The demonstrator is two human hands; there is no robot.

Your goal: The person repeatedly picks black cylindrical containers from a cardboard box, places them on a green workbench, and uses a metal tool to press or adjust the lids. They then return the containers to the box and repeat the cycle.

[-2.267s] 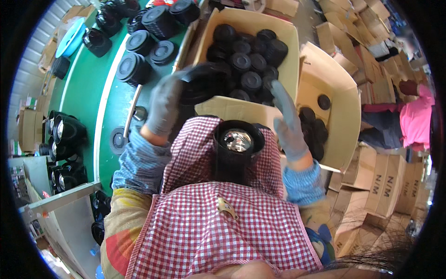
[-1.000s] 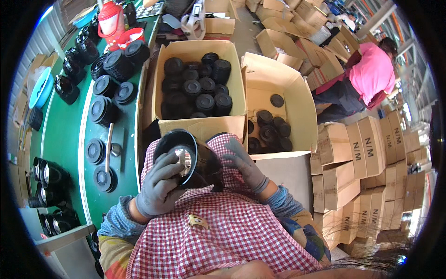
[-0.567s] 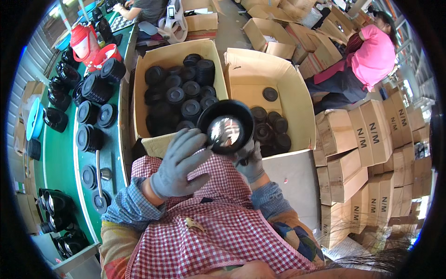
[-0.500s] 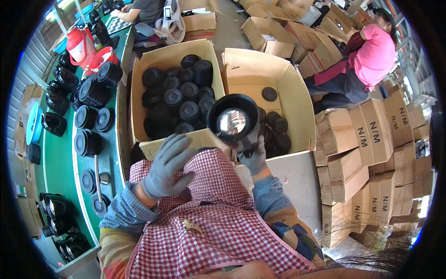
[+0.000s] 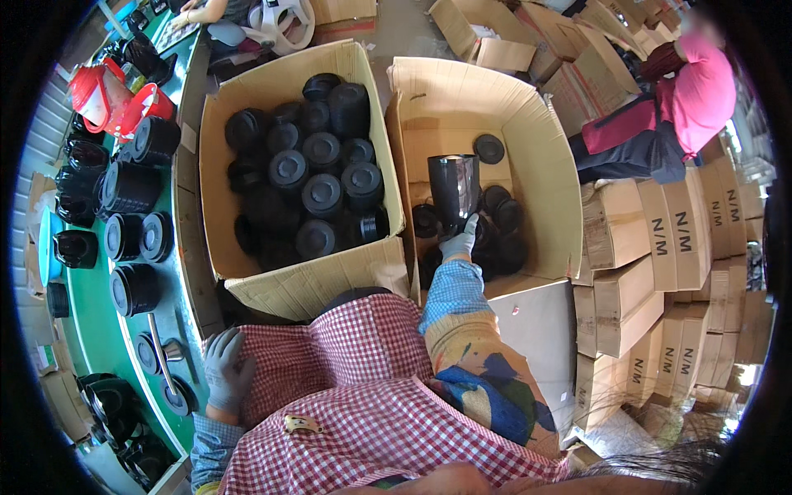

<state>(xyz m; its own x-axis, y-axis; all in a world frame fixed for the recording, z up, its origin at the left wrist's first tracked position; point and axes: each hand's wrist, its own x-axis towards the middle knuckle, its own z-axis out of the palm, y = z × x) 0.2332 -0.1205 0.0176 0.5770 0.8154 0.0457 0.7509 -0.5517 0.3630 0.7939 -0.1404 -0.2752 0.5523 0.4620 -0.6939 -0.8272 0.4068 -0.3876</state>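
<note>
Held out over the right carton is a glossy black cup-shaped vessel (image 5: 454,188), tipped slightly, its side toward me. My right hand (image 5: 460,241), in a grey glove, grips it at its lower end; the fingers are partly hidden. My left hand (image 5: 227,369), also gloved, rests by my apron-covered thigh beside the bench edge, its fingers laid out with nothing in them. Several round black lids or discs (image 5: 495,210) lie inside the right carton (image 5: 528,124). Stacks of ridged black discs (image 5: 322,194) fill much of the left carton (image 5: 239,92).
A green-topped bench (image 5: 95,309) on the left bears black disc stacks (image 5: 134,289), shiny black vessels (image 5: 76,247) and a red-and-white jug (image 5: 97,97). Stacked cartons (image 5: 631,280) stand at right. A person in pink (image 5: 697,99) stands beyond; another person's arm (image 5: 202,12) shows at far left.
My right hand has carried the black vessel forward over the right carton, turning its mouth away from me. My left hand has dropped back and left to my thigh. The view has shifted.
</note>
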